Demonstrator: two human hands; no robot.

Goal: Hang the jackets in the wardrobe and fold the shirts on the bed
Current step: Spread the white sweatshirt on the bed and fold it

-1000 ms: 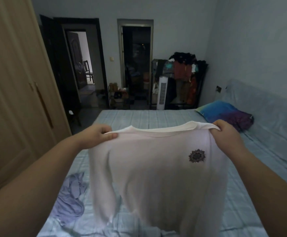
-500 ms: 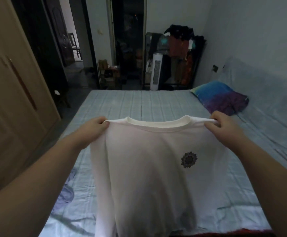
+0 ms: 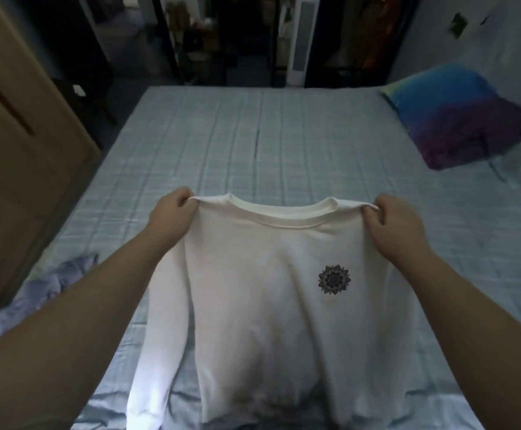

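A white long-sleeved shirt (image 3: pixel 262 305) with a small dark flower print on its chest is stretched out over the near part of the bed (image 3: pixel 253 144). My left hand (image 3: pixel 172 212) pinches its left shoulder and my right hand (image 3: pixel 395 225) pinches its right shoulder, collar farthest from me. The shirt's lower hem reaches the sheet near the front edge; one sleeve hangs down on the left side. The wooden wardrobe (image 3: pixel 14 144) stands shut at the left.
A crumpled pale blue garment (image 3: pixel 45 287) lies on the bed's left edge. A blue and purple pillow (image 3: pixel 457 116) sits at the far right. Beyond the bed's far end stand a white tower fan (image 3: pixel 299 41) and a dark rack of clothes.
Both hands have lowered the shirt toward the bed and carried it a little forward. My view has tilted down, so the doorways have slid out of the top.
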